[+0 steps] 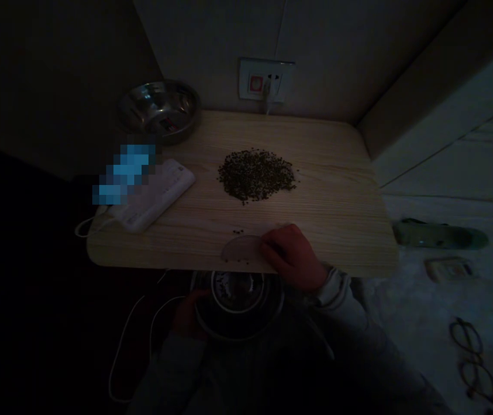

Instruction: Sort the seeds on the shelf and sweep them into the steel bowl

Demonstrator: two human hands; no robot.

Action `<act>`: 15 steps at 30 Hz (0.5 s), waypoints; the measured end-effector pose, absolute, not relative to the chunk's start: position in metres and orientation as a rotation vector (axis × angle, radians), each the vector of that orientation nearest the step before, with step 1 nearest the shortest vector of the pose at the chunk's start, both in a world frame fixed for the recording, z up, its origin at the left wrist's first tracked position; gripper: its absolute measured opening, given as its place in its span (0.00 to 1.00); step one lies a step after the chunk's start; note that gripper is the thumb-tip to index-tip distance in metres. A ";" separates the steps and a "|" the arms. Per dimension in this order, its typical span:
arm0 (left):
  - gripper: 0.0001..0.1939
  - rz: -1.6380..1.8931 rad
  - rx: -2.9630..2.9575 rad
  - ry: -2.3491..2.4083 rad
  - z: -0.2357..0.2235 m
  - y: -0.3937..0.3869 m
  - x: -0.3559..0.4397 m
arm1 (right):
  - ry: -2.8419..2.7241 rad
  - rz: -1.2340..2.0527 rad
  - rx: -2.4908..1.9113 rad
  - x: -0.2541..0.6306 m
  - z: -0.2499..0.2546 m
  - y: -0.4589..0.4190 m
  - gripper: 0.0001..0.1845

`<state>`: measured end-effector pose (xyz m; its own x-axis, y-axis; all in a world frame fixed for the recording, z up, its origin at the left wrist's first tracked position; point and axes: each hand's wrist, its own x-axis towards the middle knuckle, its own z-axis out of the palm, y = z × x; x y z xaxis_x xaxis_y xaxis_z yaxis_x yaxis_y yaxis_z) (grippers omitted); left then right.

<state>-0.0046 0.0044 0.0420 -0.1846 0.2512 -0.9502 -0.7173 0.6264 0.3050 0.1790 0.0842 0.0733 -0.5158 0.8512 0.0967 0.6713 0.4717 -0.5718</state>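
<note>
Gripping a thin, rounded, see-through scraper (242, 249) at its right end, the right hand (294, 256) is curled into a loose fist, with the thumb and bent fingers brought together. It rests at the near edge of the wooden table (328, 173), a little right of the middle. The scraper lies almost flat there, its curved side turned to the far side, and a few grains show along its near edge.

Below that edge, the left hand (189, 316) holds the dark bowl (238, 329) by its left side; the light is too dim to tell how far its fingers are bent. The bowl sits under the scraper, partly hidden by the tabletop, and small dark specks show within its pale inner ring.

Most of the grains lie in a pile (255, 176) near the middle of the table, well apart from both hands. They are small, dark and round, spread in a loose oval with stray ones around its rim. A tiny cluster (238, 231) sits just beyond the scraper.

At the far left stands a shiny metal bowl (160, 112); nearer, a white block (155, 193) lies slantwise.
</note>
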 end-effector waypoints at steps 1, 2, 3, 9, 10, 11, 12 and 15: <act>0.20 0.916 -0.404 1.519 0.043 0.005 -0.004 | -2.361 0.674 -1.272 0.179 0.073 0.084 0.06; 0.20 0.910 -0.409 1.518 0.044 0.007 -0.003 | -2.366 0.675 -1.262 0.179 0.073 0.084 0.06; 0.21 0.895 -0.419 1.521 0.046 0.008 -0.002 | -2.371 0.678 -1.253 0.179 0.073 0.085 0.07; 0.20 0.830 -0.449 1.524 0.050 0.009 -0.001 | -2.402 0.673 -1.248 0.179 0.075 0.085 0.06; 0.19 0.830 -0.455 1.502 0.050 0.008 -0.002 | -2.413 0.674 -1.245 0.179 0.075 0.085 0.06; 0.19 0.831 -0.461 1.479 0.050 0.008 -0.002 | -2.423 0.679 -1.238 0.179 0.075 0.085 0.06; 0.19 0.827 -0.465 1.455 0.049 0.008 -0.001 | -2.434 0.685 -1.232 0.179 0.075 0.085 0.05; 0.20 0.848 -0.455 1.460 0.050 0.009 0.000 | -2.451 0.702 -1.220 0.180 0.076 0.085 0.05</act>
